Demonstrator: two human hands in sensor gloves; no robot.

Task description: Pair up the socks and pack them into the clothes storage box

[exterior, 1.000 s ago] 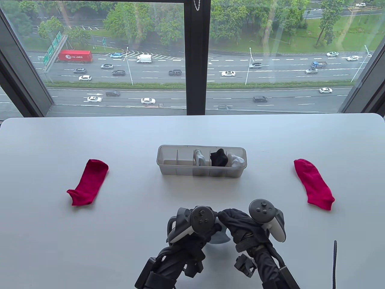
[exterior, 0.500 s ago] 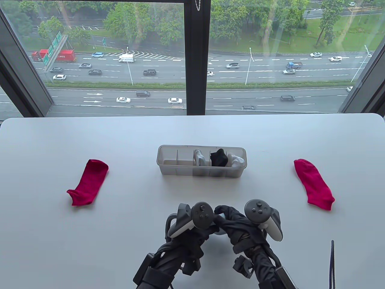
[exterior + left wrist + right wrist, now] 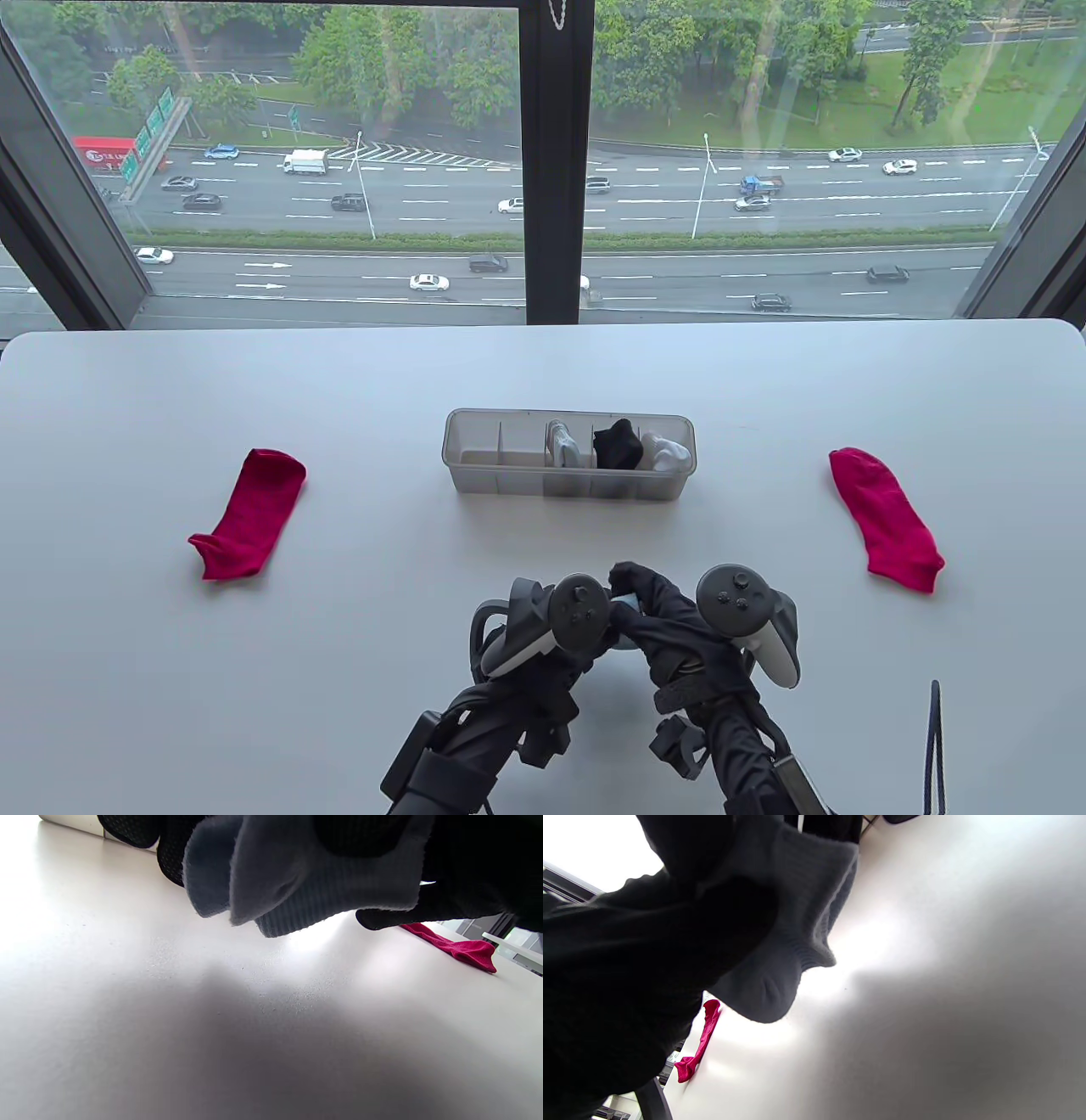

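Both gloved hands meet near the table's front centre and hold one bundle of pale grey-blue socks (image 3: 626, 601) between them. My left hand (image 3: 604, 635) grips it from the left, and my right hand (image 3: 629, 587) curls over it from the right. The left wrist view shows the socks (image 3: 297, 882) hanging just above the table, and they also show in the right wrist view (image 3: 801, 925). One red sock (image 3: 250, 514) lies flat at the left and another red sock (image 3: 885, 518) at the right. The clear storage box (image 3: 475, 475) stands beyond the hands.
The box's two left compartments hold nothing; the other three hold grey-white, black (image 3: 617, 446) and white sock bundles. A dark cable (image 3: 933, 747) lies at the bottom right. The table's far edge meets a window.
Both hands have moved a little forward toward the box, still holding the pale socks. Less of the bundle shows below the hands now. The red socks and box have not moved.
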